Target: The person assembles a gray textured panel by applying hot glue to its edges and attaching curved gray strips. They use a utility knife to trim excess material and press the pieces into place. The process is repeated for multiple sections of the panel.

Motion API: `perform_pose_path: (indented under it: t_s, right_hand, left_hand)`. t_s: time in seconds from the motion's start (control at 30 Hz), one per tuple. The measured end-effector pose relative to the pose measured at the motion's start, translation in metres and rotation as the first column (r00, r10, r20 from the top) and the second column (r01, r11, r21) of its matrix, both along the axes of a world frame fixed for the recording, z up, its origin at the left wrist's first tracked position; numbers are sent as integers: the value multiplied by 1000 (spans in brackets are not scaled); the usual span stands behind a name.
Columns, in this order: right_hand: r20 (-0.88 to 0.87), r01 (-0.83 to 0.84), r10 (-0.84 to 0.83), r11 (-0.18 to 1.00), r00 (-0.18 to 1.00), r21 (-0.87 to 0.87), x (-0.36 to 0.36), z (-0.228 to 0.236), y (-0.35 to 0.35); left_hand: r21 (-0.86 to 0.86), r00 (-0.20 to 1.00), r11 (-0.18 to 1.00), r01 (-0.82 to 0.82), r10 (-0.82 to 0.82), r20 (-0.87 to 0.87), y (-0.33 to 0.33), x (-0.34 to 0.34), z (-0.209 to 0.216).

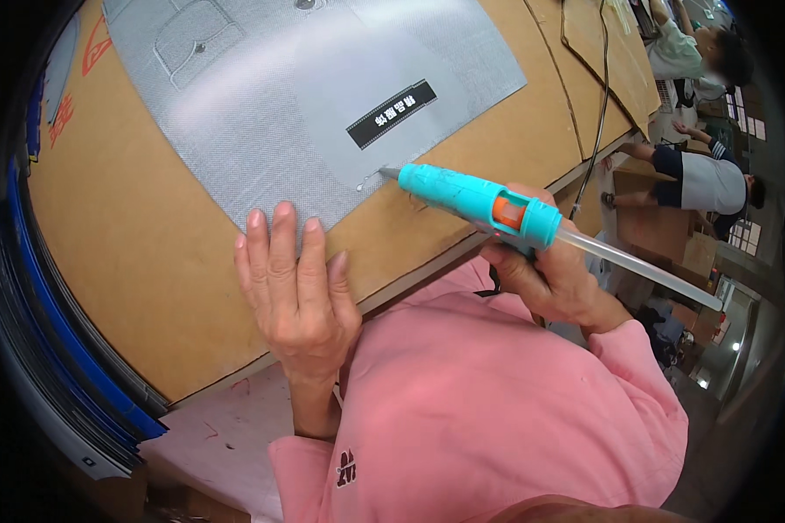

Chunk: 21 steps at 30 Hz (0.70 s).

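My right hand (554, 283) is closed round the handle of a turquoise hot glue gun (458, 196). A long translucent glue stick (641, 266) sticks out of its back end. The gun's nozzle points at the near edge of a grey printed sheet (235, 131), where a thin line of clear glue (366, 181) shows beside the tip. The sheet has a woven-looking print, a pocket drawing and a black label. My left hand (296, 288) lies flat with its fingers spread, the fingertips at the sheet's near left edge.
The sheet lies on a brown board-topped table (157, 322). Blue and dark sheets (70, 349) are stacked along its left side. A black cable (597, 131) runs over the table's right part. Two other people (706, 179) are farther off at the right, among cardboard boxes.
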State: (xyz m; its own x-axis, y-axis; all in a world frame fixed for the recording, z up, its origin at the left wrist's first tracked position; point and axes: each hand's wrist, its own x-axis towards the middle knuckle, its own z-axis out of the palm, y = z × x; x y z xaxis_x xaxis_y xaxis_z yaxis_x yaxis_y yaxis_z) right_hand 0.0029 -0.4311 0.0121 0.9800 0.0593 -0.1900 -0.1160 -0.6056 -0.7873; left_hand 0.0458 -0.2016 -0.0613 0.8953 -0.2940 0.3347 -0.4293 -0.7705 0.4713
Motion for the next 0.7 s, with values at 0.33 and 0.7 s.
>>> perform_pose_path:
  t_s: [0.33,0.7]
  right_hand:
    - [150,28,19,950,988,-310,-1,0,-15]
    - [219,72,-37,985,975,-156,-2,-10,-14]
  left_hand:
    - [8,1000,1000,-6,6,13,1,0,0]
    - [25,999,999,21,-22,36,0,1,-1]
